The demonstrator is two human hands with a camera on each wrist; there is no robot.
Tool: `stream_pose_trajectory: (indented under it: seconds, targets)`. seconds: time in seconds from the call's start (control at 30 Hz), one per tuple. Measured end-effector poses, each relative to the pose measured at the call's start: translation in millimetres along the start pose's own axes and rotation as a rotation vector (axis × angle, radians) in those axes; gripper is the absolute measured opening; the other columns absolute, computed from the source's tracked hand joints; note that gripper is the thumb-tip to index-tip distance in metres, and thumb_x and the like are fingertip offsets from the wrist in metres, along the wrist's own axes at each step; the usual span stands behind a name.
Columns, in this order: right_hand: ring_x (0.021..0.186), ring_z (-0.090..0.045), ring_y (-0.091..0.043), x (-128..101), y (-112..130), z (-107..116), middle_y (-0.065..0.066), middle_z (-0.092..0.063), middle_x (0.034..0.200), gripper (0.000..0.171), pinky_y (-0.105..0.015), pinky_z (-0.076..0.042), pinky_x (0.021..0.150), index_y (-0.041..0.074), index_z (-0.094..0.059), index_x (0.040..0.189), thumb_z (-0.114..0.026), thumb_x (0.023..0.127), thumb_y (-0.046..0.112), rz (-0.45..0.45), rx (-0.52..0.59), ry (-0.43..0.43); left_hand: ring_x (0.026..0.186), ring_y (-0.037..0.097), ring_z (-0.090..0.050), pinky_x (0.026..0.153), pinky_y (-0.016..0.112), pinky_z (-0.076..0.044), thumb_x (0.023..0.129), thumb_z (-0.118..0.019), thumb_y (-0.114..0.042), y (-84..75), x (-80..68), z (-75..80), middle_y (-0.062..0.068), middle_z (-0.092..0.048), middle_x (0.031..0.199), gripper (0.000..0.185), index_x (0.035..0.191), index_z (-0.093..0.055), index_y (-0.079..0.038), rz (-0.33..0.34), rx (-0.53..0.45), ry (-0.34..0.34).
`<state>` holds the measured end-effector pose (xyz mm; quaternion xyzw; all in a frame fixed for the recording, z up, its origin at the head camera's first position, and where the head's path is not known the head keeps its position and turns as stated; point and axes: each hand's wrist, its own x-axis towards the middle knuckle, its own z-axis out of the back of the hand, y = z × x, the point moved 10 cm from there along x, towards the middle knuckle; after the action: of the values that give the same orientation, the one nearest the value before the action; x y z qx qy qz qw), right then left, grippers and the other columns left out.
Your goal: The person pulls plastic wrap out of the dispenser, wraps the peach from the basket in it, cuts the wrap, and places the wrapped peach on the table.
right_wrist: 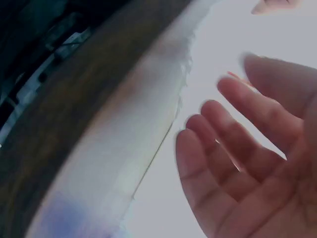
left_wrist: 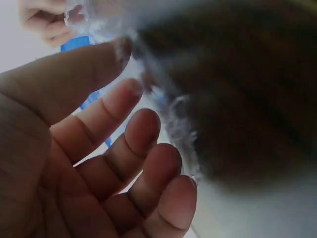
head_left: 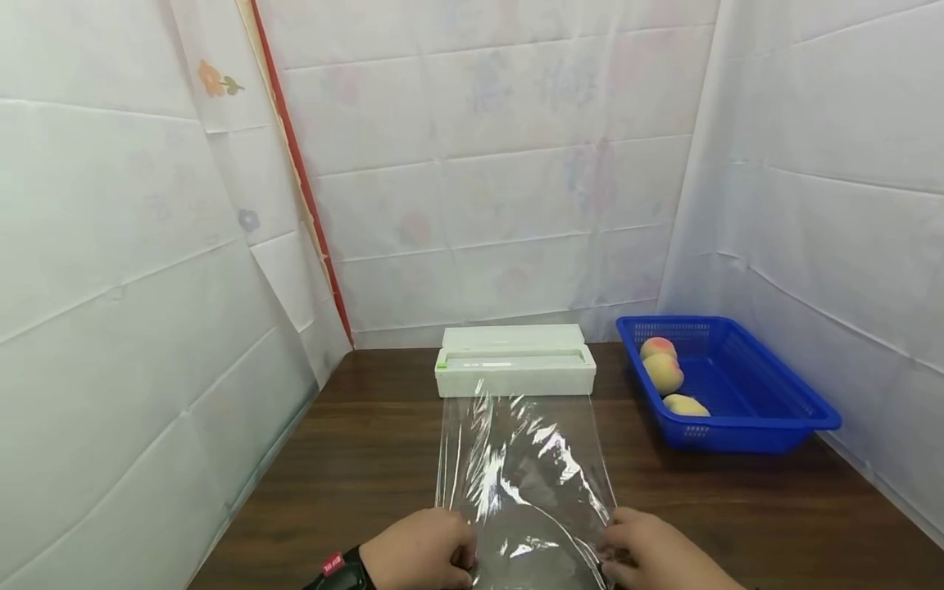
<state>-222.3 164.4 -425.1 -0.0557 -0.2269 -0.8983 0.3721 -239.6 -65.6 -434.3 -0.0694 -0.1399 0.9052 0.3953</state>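
A person's left hand [head_left: 422,551] and right hand [head_left: 655,552] pinch opposite sides of a sheet of clear, glossy plastic film [head_left: 527,483], the fingers of each closed on it near the worktop's front. The film stretches across the dark brown, wood-grained worktop [head_left: 354,459] to a long white rectangular box [head_left: 516,383], its lid tipped back. At right, a blue plastic basket with perforated walls [head_left: 737,422] holds three yellow-and-pink peaches [head_left: 663,374] (all gathered along its left side). A black band with a red tag [head_left: 345,571] circles the left wrist.
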Motion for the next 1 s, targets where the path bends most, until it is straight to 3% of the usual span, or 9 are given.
stream_pose_trajectory:
  seconds: [0.1, 0.2, 0.27, 0.33, 0.4, 0.53, 0.63, 0.77, 1.0]
  targets:
    - [0.083, -0.058, 0.007, 1, -12, 29, 0.020, -0.065, 0.094, 0.007, -0.026, -0.056, 0.070, 0.021, -0.080, 0.102, -0.080, 0.096, 0.025, -0.155, 0.033, -0.125, 0.064, -0.009, -0.050, 0.061, 0.013, -0.044, 0.090, -0.082, -0.026, -5.0, 2.7, 12.7, -0.025, -0.056, 0.070, 0.019, 0.075, -0.071, -0.030, -0.013, 0.006, -0.020]
    - [0.097, -0.069, -0.008, 15, -19, 67, 0.010, -0.073, 0.106, 0.022, -0.039, -0.061, 0.083, 0.018, -0.079, 0.116, -0.079, 0.097, 0.029, -0.249, -0.090, -0.249, 0.065, -0.007, -0.051, 0.062, 0.015, -0.045, 0.095, -0.079, -0.032, -10.7, 11.1, 37.1, -0.024, -0.057, 0.071, 0.020, 0.077, -0.071, -0.031, -0.028, 0.016, -0.053]
    - [0.111, -0.072, -0.026, 36, -25, 92, -0.006, -0.074, 0.121, 0.037, -0.051, -0.060, 0.094, 0.014, -0.076, 0.129, -0.078, 0.098, 0.033, -0.278, -0.181, -0.289, 0.071, -0.005, -0.055, 0.066, 0.017, -0.049, 0.097, -0.078, -0.037, -9.3, 22.3, 58.8, -0.022, -0.062, 0.079, 0.014, 0.085, -0.074, -0.031, -0.015, 0.021, -0.086]
    - [0.127, -0.065, -0.044, 64, -34, 114, -0.021, -0.066, 0.140, 0.055, -0.064, -0.053, 0.103, 0.012, -0.065, 0.145, -0.073, 0.101, 0.042, -0.305, -0.252, -0.276, 0.083, 0.000, -0.064, 0.076, 0.022, -0.057, 0.098, -0.075, -0.041, -3.4, 39.4, 84.8, -0.016, -0.072, 0.093, 0.013, 0.100, -0.078, -0.029, 0.006, 0.051, -0.140]
    - [0.138, -0.053, -0.056, 93, -46, 130, -0.030, -0.053, 0.153, 0.066, -0.072, -0.045, 0.109, 0.014, -0.056, 0.155, -0.068, 0.102, 0.051, -0.324, -0.305, -0.251, 0.102, 0.008, -0.070, 0.091, 0.030, -0.059, 0.100, -0.071, -0.045, 8.9, 61.9, 111.6, -0.008, -0.076, 0.115, 0.028, 0.120, -0.076, -0.026, 0.040, 0.083, -0.202]
    - [0.154, -0.025, -0.063, 140, -83, 140, -0.030, -0.026, 0.171, 0.082, -0.084, -0.027, 0.114, 0.024, -0.036, 0.167, -0.054, 0.102, 0.070, -0.431, -0.340, -0.157, 0.134, 0.030, -0.062, 0.113, 0.049, -0.052, 0.105, -0.064, -0.050, 44.1, 111.3, 153.1, 0.008, -0.063, 0.149, 0.054, 0.151, -0.060, -0.023, 0.130, 0.147, -0.284]
    - [0.158, -0.009, -0.063, 163, -112, 133, -0.024, -0.012, 0.177, 0.089, -0.091, -0.016, 0.111, 0.032, -0.024, 0.171, -0.045, 0.099, 0.080, -0.519, -0.337, -0.083, 0.141, 0.038, -0.056, 0.115, 0.056, -0.048, 0.105, -0.062, -0.055, 74.4, 141.5, 164.8, 0.013, -0.055, 0.157, 0.061, 0.158, -0.052, -0.027, 0.224, 0.176, -0.295]
    - [0.158, -0.004, -0.063, 185, -139, 122, -0.024, -0.011, 0.177, 0.096, -0.094, -0.010, 0.108, 0.034, -0.022, 0.171, -0.042, 0.094, 0.089, -0.584, -0.324, -0.037, 0.145, 0.040, -0.052, 0.115, 0.056, -0.047, 0.106, -0.058, -0.057, 104.6, 166.8, 166.9, 0.014, -0.051, 0.161, 0.062, 0.161, -0.048, -0.029, 0.316, 0.150, -0.307]
    - [0.157, 0.000, -0.065, 202, -175, 111, -0.024, -0.011, 0.177, 0.100, -0.097, -0.009, 0.105, 0.031, -0.023, 0.171, -0.041, 0.092, 0.091, -0.664, -0.276, -0.015, 0.146, 0.041, -0.051, 0.112, 0.056, -0.049, 0.108, -0.054, -0.058, 130.7, 178.5, 159.9, 0.013, -0.049, 0.163, 0.061, 0.162, -0.045, -0.032, 0.408, 0.142, -0.314]
